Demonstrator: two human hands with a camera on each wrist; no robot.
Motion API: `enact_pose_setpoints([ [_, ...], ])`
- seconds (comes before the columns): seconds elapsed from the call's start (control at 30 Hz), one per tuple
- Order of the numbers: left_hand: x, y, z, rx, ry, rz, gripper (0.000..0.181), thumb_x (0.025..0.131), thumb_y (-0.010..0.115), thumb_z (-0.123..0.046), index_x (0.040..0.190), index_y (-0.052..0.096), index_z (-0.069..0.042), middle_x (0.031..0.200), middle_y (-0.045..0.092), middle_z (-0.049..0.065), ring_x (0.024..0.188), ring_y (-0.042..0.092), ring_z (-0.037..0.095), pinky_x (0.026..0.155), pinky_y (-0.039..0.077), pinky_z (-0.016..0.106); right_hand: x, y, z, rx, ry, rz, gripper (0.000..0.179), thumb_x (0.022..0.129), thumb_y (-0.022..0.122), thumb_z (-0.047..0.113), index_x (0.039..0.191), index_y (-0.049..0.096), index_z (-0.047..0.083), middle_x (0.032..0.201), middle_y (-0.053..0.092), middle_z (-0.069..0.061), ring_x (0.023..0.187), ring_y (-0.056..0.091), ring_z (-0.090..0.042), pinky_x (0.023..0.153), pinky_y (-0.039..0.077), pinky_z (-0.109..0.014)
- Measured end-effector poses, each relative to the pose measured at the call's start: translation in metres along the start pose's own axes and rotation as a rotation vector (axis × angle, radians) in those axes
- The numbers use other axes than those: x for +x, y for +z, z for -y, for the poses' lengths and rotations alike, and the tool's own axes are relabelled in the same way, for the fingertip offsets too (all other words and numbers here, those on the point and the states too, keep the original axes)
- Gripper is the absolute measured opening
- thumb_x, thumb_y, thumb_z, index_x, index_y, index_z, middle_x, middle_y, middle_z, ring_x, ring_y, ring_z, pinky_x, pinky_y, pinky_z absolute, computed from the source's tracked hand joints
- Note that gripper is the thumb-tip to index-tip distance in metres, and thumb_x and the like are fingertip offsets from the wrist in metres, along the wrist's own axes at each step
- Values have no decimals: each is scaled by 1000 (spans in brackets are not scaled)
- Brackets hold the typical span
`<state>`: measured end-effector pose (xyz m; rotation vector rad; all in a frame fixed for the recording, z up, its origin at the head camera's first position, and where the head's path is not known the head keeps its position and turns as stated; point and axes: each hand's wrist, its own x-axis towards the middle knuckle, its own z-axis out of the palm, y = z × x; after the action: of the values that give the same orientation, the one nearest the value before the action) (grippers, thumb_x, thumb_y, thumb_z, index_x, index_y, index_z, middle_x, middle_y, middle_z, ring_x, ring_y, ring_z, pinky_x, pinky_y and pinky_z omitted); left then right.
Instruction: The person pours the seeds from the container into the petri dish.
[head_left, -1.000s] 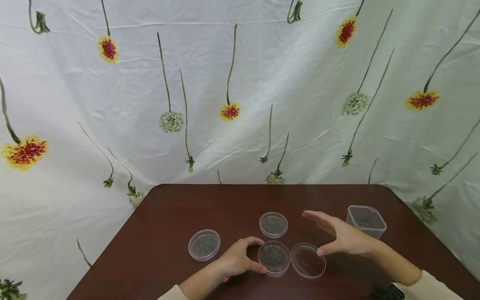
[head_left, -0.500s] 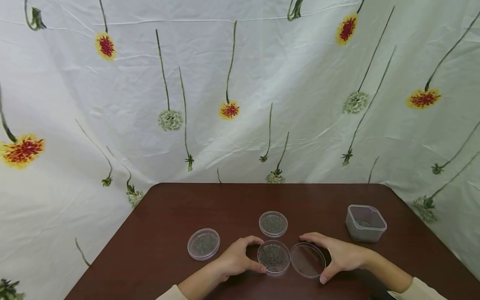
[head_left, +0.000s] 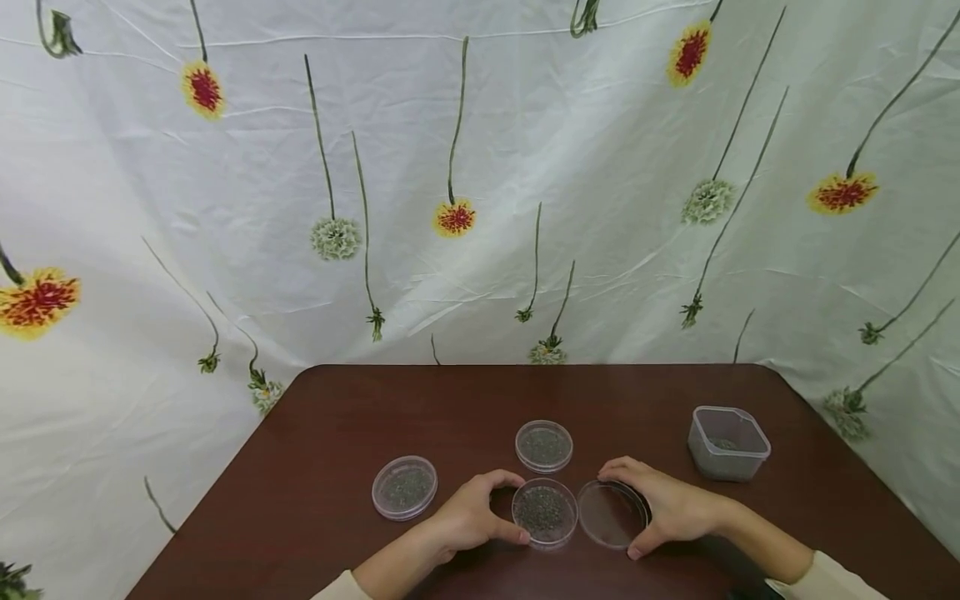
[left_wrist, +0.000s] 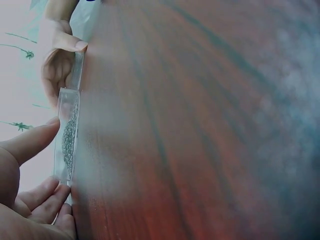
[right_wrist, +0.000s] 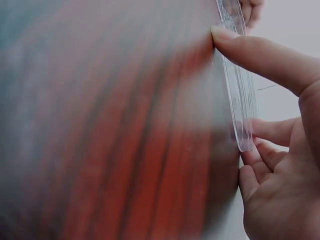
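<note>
My left hand (head_left: pixel 474 515) grips a round clear petri dish (head_left: pixel 545 512) holding dark, grainy matter. Its thumb is at the near side and the fingers are at the far side. In the left wrist view the dish (left_wrist: pixel 69 140) stands edge-on between thumb and fingers, the grains heaped inside. Just right of it, my right hand (head_left: pixel 671 504) spans a clear petri dish lid (head_left: pixel 606 515), with thumb and fingertips at opposite edges. The right wrist view shows the lid (right_wrist: pixel 239 107) edge-on, thumb on one end and fingers at the other.
Two more petri dishes with grainy contents sit on the brown table (head_left: pixel 390 400): one (head_left: pixel 405 487) at the left, one (head_left: pixel 543 446) behind the held dish. A clear plastic tub (head_left: pixel 729 443) with some dark matter stands at the right rear. A flowered cloth (head_left: pixel 480 167) hangs behind.
My right hand has come down and left from above the lid's right side and now holds the lid by its edges. The left hand has stayed on the dish.
</note>
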<state>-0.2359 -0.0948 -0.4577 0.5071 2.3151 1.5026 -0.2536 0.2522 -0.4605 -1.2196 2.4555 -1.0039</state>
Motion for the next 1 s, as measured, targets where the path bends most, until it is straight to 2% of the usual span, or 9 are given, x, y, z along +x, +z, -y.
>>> enact_pose_setpoints([
  [0.17, 1, 0, -1, 10, -12, -4, 64, 74, 94, -10, 132, 65, -12, 146, 53, 12, 144, 31, 49, 113, 20, 72, 2, 1, 2, -29, -4, -46, 87, 77, 92, 35, 142, 47, -1, 141, 48, -12, 125, 50, -21, 103, 43, -29],
  [0.33, 1, 1, 0, 15, -18, 0, 66, 74, 94, -11, 133, 64, -12, 149, 51, 14, 145, 29, 51, 112, 19, 73, 5, 1, 6, 71, 8, -65, 85, 77, 89, 27, 144, 45, -4, 137, 54, -13, 117, 57, -21, 95, 48, -29],
  [0.43, 1, 2, 1, 17, -19, -2, 66, 74, 94, -11, 133, 64, -13, 151, 48, 16, 145, 28, 52, 111, 19, 74, 10, 0, 8, 145, -1, -68, 81, 79, 85, 22, 144, 45, -4, 138, 56, -16, 123, 57, -25, 99, 47, -29],
  [0.57, 0, 2, 2, 20, -18, -10, 66, 74, 94, -12, 133, 64, -12, 151, 48, 18, 144, 29, 53, 111, 20, 75, 18, 1, 8, 284, -16, -62, 75, 85, 81, 13, 146, 42, -7, 144, 52, -23, 135, 51, -31, 109, 40, -28],
  [0.67, 0, 3, 2, 19, -18, -10, 65, 75, 94, -12, 133, 65, -12, 149, 49, 17, 143, 30, 52, 111, 20, 74, 24, 5, 9, 365, -23, -70, 77, 87, 80, 8, 148, 37, -11, 145, 49, -28, 137, 49, -37, 111, 39, -27],
  [0.87, -1, 2, 2, 22, -22, -9, 65, 74, 94, -10, 132, 65, -12, 149, 49, 17, 143, 30, 52, 111, 20, 75, 37, 11, 13, 433, -18, -80, 87, 87, 80, 11, 153, 29, -14, 146, 46, -31, 135, 47, -47, 108, 42, -28],
  [1.0, 0, 1, 1, 20, -16, -10, 65, 75, 94, -11, 133, 65, -12, 150, 49, 18, 144, 29, 52, 111, 19, 75, 46, 16, 18, 503, -12, -44, 91, 89, 79, 16, 154, 25, -15, 151, 40, -32, 139, 44, -46, 110, 42, -31],
])
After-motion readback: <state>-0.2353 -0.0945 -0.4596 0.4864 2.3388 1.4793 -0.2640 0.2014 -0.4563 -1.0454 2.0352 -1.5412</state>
